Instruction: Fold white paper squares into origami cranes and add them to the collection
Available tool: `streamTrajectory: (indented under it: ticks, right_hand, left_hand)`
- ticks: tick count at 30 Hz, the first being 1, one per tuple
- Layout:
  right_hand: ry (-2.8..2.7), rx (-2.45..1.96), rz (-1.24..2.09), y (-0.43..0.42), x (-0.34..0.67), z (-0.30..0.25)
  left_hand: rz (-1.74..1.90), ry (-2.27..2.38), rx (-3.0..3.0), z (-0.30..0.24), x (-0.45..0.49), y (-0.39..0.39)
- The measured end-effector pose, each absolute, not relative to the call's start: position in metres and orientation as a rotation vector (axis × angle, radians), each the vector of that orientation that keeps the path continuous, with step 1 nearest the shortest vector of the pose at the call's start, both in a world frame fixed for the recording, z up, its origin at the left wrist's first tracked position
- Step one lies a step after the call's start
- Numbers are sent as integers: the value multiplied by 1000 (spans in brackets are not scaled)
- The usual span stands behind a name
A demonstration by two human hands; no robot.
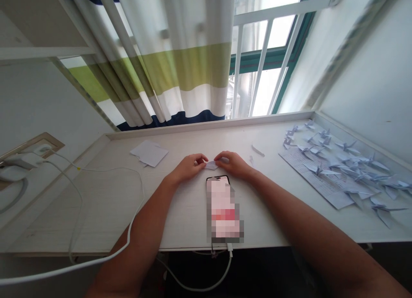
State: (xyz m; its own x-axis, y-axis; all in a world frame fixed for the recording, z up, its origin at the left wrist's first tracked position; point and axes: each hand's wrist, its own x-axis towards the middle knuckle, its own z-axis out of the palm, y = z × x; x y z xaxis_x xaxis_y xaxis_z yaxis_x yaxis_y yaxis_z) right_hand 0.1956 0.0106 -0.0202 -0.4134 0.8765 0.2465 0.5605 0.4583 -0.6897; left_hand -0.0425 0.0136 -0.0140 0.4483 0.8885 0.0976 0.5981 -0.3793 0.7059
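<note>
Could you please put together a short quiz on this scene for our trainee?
1. True or false: the left hand and the right hand both touch the small folded paper.
2. What lies on the printed sheet at the right of the desk? A) paper cranes B) scissors C) a mug
3. Fill in the blank: the phone is connected to a white ____.

Key: 1 true; 2 A; 3 cable

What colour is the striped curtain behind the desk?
The curtain is white with olive-green and navy horizontal bands, best seen in the head view.
</note>
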Motion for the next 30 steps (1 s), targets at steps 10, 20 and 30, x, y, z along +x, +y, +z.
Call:
streamTrajectory:
  ticks: [10,20,30]
  right_hand:
    - [-2328,-1023,523,15,197,-26]
    - [-2529,-1142,339,8,193,-12]
    - [-2525,-1161,350,6,194,-9]
  left_hand:
    - [255,1298,2786,8,-33,-9]
    - [149,1586,2933,15,-8,-28]
    - [372,1544,2560,7,-29,-14]
